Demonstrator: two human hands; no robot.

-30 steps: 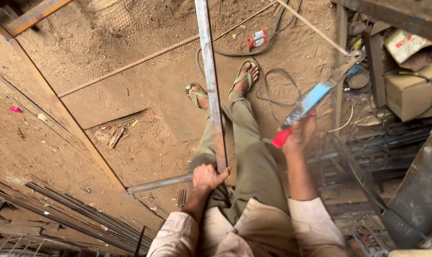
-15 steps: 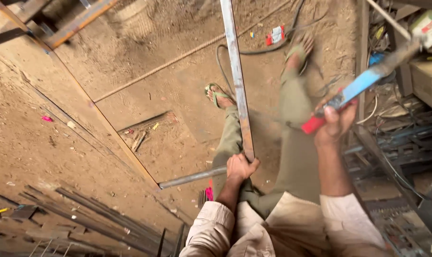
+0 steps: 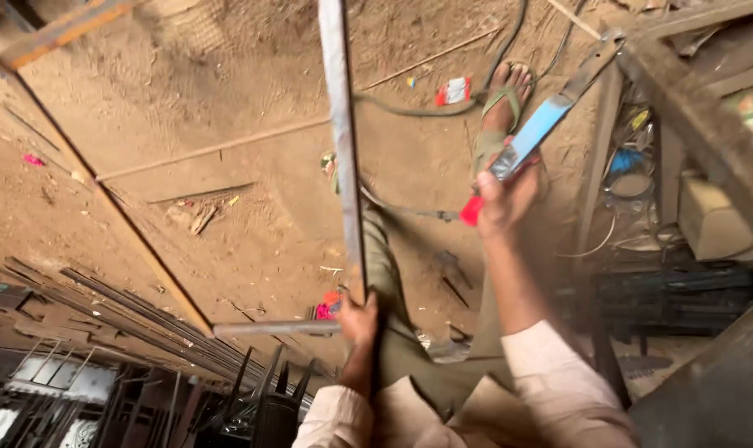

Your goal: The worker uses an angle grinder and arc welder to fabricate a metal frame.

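Steel bar (image 3: 340, 141): long flat strip running away over the sandy floor (image 3: 252, 91), near end in the left hand.
Left hand (image 3: 358, 319): fingers wrapped tight round the bar's near end, arm low.
Right hand (image 3: 506, 196): closed on a red-handled tool (image 3: 532, 133) with blue body, forearm raised, tool angled up-right.

The left hand (image 3: 358, 314) is held low and near the body, its fingers closed in a grip, the wrist straight and the forearm running down into a pale rolled sleeve. The right hand (image 3: 505, 195) is raised higher and further out, also closed in a grip, with the forearm bare up to a pale cuff.
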